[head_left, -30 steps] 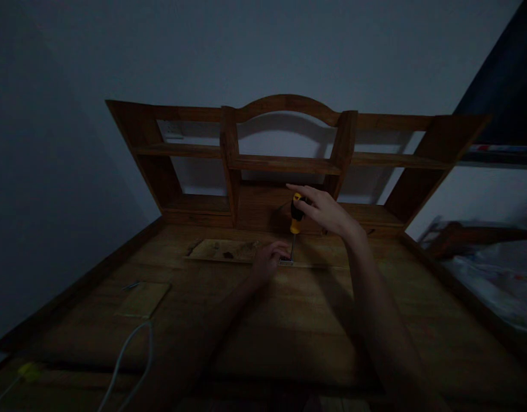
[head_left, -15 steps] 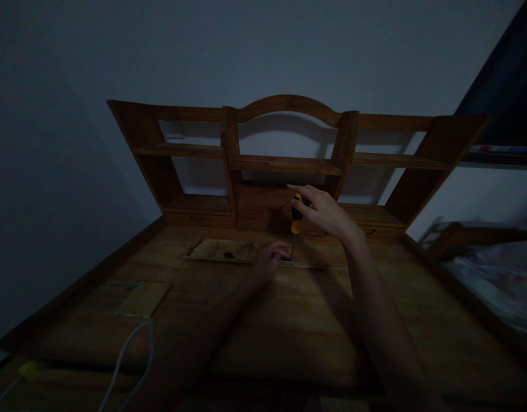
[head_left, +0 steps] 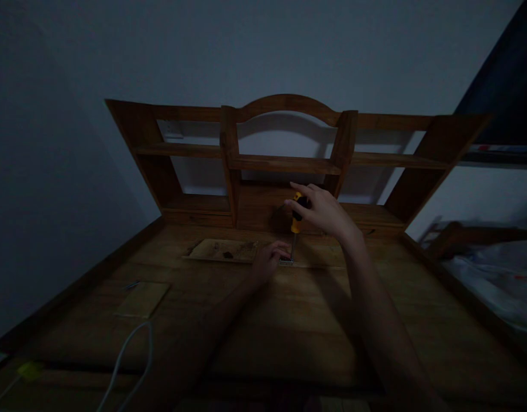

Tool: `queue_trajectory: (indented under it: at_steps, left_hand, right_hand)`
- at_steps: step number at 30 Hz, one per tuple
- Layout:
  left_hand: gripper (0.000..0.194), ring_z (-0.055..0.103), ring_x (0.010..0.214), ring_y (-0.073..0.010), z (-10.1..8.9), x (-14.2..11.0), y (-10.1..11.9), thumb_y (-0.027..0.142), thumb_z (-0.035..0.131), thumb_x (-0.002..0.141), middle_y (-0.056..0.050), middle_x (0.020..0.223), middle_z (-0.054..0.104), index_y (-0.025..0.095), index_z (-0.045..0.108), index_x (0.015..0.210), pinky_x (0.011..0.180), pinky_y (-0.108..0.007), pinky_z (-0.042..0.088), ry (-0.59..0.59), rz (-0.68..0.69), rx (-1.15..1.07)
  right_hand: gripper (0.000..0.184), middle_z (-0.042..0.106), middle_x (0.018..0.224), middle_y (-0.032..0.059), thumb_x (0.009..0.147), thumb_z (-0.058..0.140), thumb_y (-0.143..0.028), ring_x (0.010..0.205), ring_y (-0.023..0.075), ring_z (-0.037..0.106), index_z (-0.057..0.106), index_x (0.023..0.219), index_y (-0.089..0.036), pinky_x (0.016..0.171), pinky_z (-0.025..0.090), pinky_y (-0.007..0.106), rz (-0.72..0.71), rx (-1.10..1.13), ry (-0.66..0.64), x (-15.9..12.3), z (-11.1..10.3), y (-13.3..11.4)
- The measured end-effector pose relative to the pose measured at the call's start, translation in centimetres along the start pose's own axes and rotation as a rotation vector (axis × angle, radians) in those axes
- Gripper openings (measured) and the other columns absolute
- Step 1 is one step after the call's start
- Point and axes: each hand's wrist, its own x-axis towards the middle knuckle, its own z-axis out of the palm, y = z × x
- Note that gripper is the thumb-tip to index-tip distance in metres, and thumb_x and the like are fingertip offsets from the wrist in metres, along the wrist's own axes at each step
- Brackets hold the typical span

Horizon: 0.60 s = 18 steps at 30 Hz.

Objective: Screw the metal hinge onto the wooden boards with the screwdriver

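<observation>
A yellow and black screwdriver stands nearly upright in my right hand, its thumb and forefinger loosely around the handle. The shaft reaches down to a small silver metal fitting at the edge of a long wooden board, which has dark stains at its left end. My left hand rests on the board, fingers curled against the left side of the fitting. Shadow hides the fitting's exact form and any screw under the tip.
A wooden shelf unit stands along the back of the wooden desk. At the left lie a small square wooden piece, thin metal items, a white cable loop and something yellow. The room is dim.
The thumb and forefinger of my right hand have spread slightly and shifted around the screwdriver handle. The screwdriver tip and my left hand stay in nearly the same place.
</observation>
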Motion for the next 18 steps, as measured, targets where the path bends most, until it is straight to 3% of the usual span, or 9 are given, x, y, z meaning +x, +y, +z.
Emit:
queue_trajectory:
  at_steps: [3, 6, 11, 18]
  left_hand:
    - [0.032, 0.068, 0.091, -0.016, 0.0, 0.0, 0.1, 0.018, 0.042, 0.088, -0.002, 0.095, 0.072, 0.017, 0.066, 0.109, 0.092, -0.032, 0.048, 0.0, -0.003, 0.018]
    - [0.034, 0.067, 0.087, -0.0158, -0.1, -0.1, 0.3, 0.018, 0.042, 0.087, -0.001, 0.09, 0.072, 0.017, 0.064, 0.113, 0.089, -0.032, 0.049, 0.001, -0.021, 0.014]
    - [0.034, 0.067, 0.085, -0.0158, -0.1, -0.1, 0.7, 0.017, 0.042, 0.087, 0.0, 0.089, 0.072, 0.017, 0.064, 0.113, 0.09, -0.031, 0.048, 0.002, -0.021, 0.046]
    - [0.035, 0.067, 0.087, -0.0163, -0.2, -0.1, 0.4, 0.018, 0.04, 0.088, -0.002, 0.096, 0.072, 0.018, 0.065, 0.113, 0.088, -0.032, 0.049, -0.009, -0.031, 0.066]
  right_hand:
    - [0.06, 0.055, 0.134, 0.0107, 0.096, 0.051, -0.039, 0.115, 0.0251, 0.056, 0.041, 0.15, -0.016, 0.101, 0.043, 0.04, -0.062, 0.088, -0.038, 0.0, -0.3, 0.2]
    - [0.056, 0.058, 0.132, 0.0062, 0.092, 0.051, -0.026, 0.108, 0.0213, 0.059, 0.046, 0.147, -0.018, 0.098, 0.046, 0.035, -0.077, 0.173, -0.059, 0.1, -0.5, 0.2]
    - [0.04, 0.063, 0.122, 0.0065, 0.097, 0.053, -0.032, 0.108, 0.0216, 0.06, 0.059, 0.133, -0.017, 0.098, 0.045, 0.035, -0.083, 0.102, 0.0, 0.2, 0.1, 0.1]
    - [0.048, 0.058, 0.129, 0.0117, 0.098, 0.051, -0.038, 0.118, 0.0269, 0.056, 0.053, 0.141, -0.016, 0.104, 0.043, 0.041, -0.02, 0.0, 0.001, 0.1, 0.3, 0.2]
